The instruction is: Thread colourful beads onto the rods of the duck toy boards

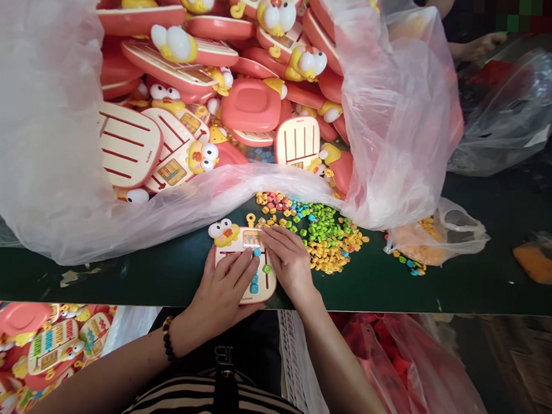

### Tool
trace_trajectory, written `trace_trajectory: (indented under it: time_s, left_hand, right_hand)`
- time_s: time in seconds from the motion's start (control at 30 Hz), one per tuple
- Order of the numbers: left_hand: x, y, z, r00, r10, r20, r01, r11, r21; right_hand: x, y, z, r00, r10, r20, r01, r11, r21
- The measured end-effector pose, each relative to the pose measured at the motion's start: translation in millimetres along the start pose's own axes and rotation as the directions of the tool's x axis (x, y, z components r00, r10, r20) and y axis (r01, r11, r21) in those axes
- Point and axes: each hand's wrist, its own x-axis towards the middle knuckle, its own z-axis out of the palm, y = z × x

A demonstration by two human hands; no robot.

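Note:
A cream and red sliding toy board (269,287) with a yellow duck head and bulging eyes lies at the table's front edge. My left hand (224,287) grips its left side, fingers lying over its face close to a blue piece. More blue pieces (254,288) sit in a middle slot, and a green piece (266,269) is on the right slot. My right hand (292,264) is closed at the board's upper right, fingers pressed together; whatever they pinch is hidden. Just beyond, a loose pile of small green, yellow, blue and red pieces (325,233) lies on the table.
A large clear plastic bag (390,114) full of similar toy boards (253,105) fills the back of the dark green table (135,283). A smaller bag of pieces (421,238) stands right. Filled boards (53,344) lie below left. Another person's hand (487,45) shows far right.

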Motion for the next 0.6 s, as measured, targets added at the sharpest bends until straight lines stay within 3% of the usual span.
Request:
trace_trajectory:
  time_s: [0.1, 0.17, 0.27, 0.37, 0.5, 0.6]
  left_hand:
    - [-1, -1, 0.8, 1.000, -0.003, -0.013, 0.003, 1.000, -0.013]
    - [-1, -1, 0.9, 1.000, -0.001, -0.005, 0.001, 1.000, -0.019]
    - [-1, -1, 0.6, 1.000, 0.004, 0.011, -0.004, 1.000, -0.020]
    - [-1, -1, 0.1, 1.000, -0.005, 0.002, 0.005, 1.000, -0.019]
    - [-1, 0, -0.5, 1.000, 0.004, -0.005, -0.004, 1.000, -0.025]
    - [0, 0, -0.7, 1.000, 0.007, -0.003, -0.007, 1.000, -0.015]
  right_hand:
    - [-7, -3, -11, 0.999, -0.022, 0.045, 0.023, 1.000, -0.015]
    - [-8, 1, -22, 1.000, 0.007, -0.008, -0.007, 1.000, -0.019]
    - [-2, 19, -31, 0.984, 0.097, -0.147, -0.120, 0.980, -0.158]
    - [7, 35, -31, 0.986, 0.125, -0.111, -0.150, 0.955, -0.256]
    - [12, 24, -23, 0.974, 0.144, -0.176, -0.169, 0.977, -0.132]
    - [8, 7, -11, 0.988, 0.100, -0.120, -0.102, 0.995, -0.015]
